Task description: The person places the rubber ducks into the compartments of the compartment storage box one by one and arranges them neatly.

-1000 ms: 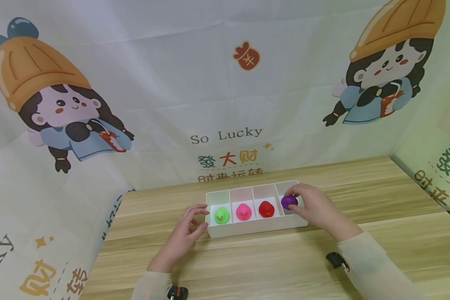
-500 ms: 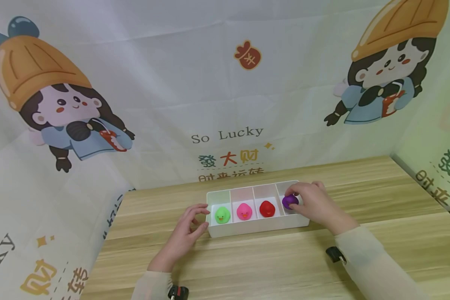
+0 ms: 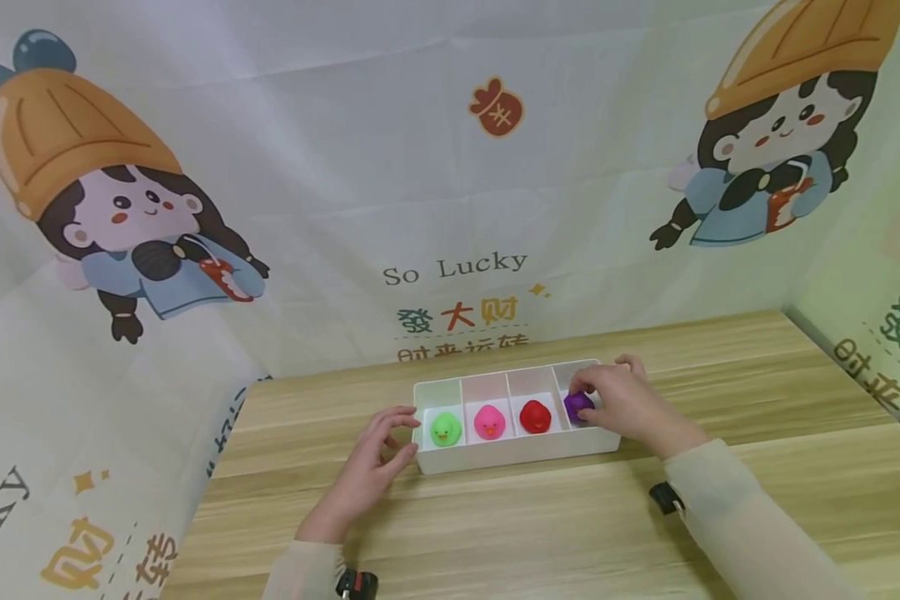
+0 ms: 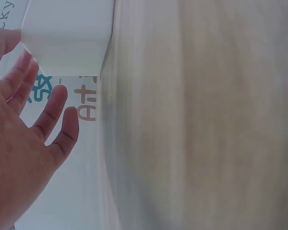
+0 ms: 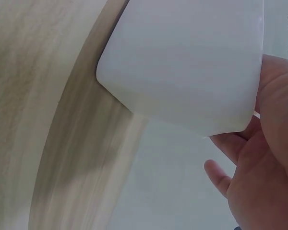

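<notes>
A white box with several compartments stands on the table, long side toward me. From left to right it holds a green rubber duck, a pink rubber duck, a red rubber duck and a purple rubber duck. My right hand reaches over the right end and pinches the purple duck between thumb and fingers, inside the rightmost compartment. In the right wrist view the box wall hides that grip. My left hand rests at the box's left end, thumb at its edge, other fingers spread and relaxed.
The wood-grain table runs under the box and both forearms. A printed cloth hangs behind it and along both sides. Each sleeve has a small black device at the wrist.
My right hand stays on the purple duck, which shifts and turns slightly inside its compartment. The right wrist swings a little to the left. My left hand and the other ducks hold still.
</notes>
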Action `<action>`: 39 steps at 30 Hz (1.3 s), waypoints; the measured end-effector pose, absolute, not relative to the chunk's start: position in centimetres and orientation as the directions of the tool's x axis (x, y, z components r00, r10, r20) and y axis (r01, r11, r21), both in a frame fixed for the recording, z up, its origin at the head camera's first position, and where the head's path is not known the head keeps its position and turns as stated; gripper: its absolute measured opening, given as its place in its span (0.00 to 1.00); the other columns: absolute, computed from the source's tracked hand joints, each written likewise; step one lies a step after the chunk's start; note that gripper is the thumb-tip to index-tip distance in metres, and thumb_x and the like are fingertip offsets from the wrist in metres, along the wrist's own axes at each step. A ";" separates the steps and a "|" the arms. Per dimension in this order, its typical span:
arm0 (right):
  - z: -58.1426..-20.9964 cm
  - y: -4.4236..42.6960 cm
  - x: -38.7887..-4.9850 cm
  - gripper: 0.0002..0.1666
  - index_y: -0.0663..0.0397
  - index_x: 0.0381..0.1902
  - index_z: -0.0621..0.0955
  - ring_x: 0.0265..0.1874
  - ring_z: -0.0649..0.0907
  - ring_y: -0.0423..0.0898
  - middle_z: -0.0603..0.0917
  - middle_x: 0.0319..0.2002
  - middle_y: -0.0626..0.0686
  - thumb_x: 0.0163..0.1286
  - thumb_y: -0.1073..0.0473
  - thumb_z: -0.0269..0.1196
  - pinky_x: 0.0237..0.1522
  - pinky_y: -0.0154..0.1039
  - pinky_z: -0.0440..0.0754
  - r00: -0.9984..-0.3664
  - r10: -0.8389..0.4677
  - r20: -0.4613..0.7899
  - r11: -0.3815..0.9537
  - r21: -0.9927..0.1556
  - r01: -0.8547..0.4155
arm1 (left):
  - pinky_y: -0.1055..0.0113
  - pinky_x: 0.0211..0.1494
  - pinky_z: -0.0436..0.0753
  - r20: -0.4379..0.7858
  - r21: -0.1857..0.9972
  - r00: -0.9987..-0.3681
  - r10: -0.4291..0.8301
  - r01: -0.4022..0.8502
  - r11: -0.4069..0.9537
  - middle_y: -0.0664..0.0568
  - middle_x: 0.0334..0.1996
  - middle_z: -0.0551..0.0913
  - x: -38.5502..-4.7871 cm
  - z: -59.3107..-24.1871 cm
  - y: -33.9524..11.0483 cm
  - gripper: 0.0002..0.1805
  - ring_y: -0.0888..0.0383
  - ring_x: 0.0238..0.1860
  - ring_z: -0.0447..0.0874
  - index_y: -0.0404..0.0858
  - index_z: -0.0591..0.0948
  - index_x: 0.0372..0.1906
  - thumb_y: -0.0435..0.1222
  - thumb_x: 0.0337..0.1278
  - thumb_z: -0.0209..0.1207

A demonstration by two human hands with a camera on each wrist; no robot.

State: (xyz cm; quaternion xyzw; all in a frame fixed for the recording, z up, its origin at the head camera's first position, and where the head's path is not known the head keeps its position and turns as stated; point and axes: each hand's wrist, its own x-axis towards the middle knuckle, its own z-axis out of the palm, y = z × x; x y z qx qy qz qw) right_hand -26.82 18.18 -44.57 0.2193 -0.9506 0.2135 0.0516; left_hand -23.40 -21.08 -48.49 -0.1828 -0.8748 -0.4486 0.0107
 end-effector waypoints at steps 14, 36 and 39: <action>-44.5 17.9 -27.4 0.12 0.48 0.34 0.84 0.44 0.86 0.49 0.89 0.37 0.46 0.57 0.65 0.77 0.64 0.71 0.57 -0.914 -0.386 0.122 0.841 -0.362 -0.403 | 0.66 0.46 0.75 0.167 0.773 -0.935 0.313 0.321 0.547 0.49 0.73 0.70 -23.6 -48.3 -21.1 0.15 0.52 0.48 0.73 0.43 0.79 0.58 0.34 0.71 0.62; -45.8 15.6 -24.2 0.35 0.57 0.74 0.68 0.74 0.65 0.67 0.65 0.76 0.67 0.75 0.48 0.62 0.70 0.74 0.55 -0.939 -0.217 0.267 0.897 -0.324 -0.300 | 0.43 0.68 0.76 0.256 0.441 -0.927 0.273 0.363 0.821 0.42 0.68 0.75 -22.8 -45.8 -19.2 0.22 0.39 0.66 0.74 0.37 0.79 0.61 0.39 0.65 0.66; -45.7 14.7 -23.5 0.36 0.58 0.74 0.68 0.77 0.59 0.68 0.60 0.78 0.68 0.76 0.47 0.60 0.72 0.74 0.47 -0.945 -0.190 0.266 0.912 -0.308 -0.270 | 0.43 0.66 0.79 0.267 0.416 -0.937 0.227 0.325 0.849 0.38 0.72 0.69 -22.6 -45.2 -18.2 0.28 0.37 0.68 0.73 0.36 0.74 0.67 0.40 0.66 0.66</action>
